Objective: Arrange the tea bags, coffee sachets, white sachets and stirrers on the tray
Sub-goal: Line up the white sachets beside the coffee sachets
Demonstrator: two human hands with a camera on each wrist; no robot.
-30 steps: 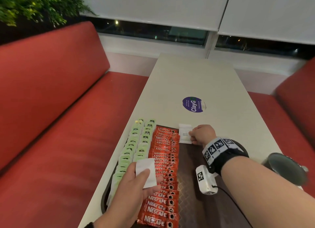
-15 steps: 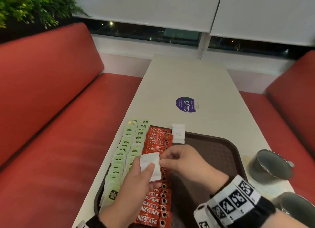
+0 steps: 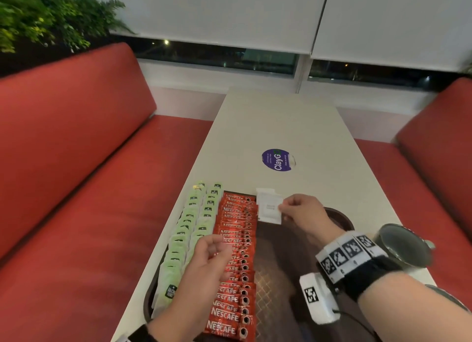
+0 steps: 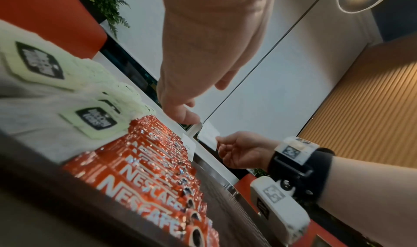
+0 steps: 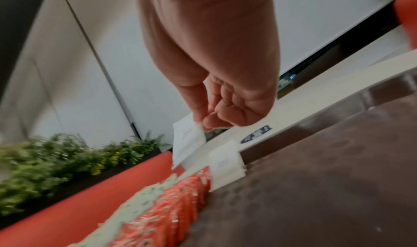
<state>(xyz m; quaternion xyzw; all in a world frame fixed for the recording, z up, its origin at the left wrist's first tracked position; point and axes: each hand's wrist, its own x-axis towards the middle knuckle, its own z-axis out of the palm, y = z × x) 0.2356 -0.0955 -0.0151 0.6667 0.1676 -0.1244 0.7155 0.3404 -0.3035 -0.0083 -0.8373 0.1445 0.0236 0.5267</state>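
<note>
White sachets are the thing in play right now: the right hand point(image 3: 301, 214) has one white sachet point(image 3: 270, 211) pinched by its edge between thumb and fingertips, held just above the far end of the tray point(image 3: 339, 215), right over the first white sachet point(image 5: 226, 161) already lying there beside the coffee sachets point(image 3: 235, 254). Half a second ago that same sachet was in the left hand, down near the middle of the tray, with the right hand just reaching in for it, so it has been passed across and carried back to the tray's far end. The left hand point(image 3: 207, 265) is now holding nothing, fingers loosely curled, hovering over the near half of the coffee row. Tea bags point(image 3: 189, 237) sit in two green columns along the tray's left edge, with the red coffee sachets in a tight row just beside them. The brown tray rests on a long pale table point(image 3: 281, 127) with a round purple sticker point(image 3: 278, 159) beyond the tray's far end. A dark mug point(image 3: 403, 247) stands just off the tray's right side. Red bench seats point(image 3: 76, 162) run along both sides of the table, there's a leafy plant point(image 3: 46, 19) behind the left one, and white roller blinds point(image 3: 255, 14) hang over a dark window.
</note>
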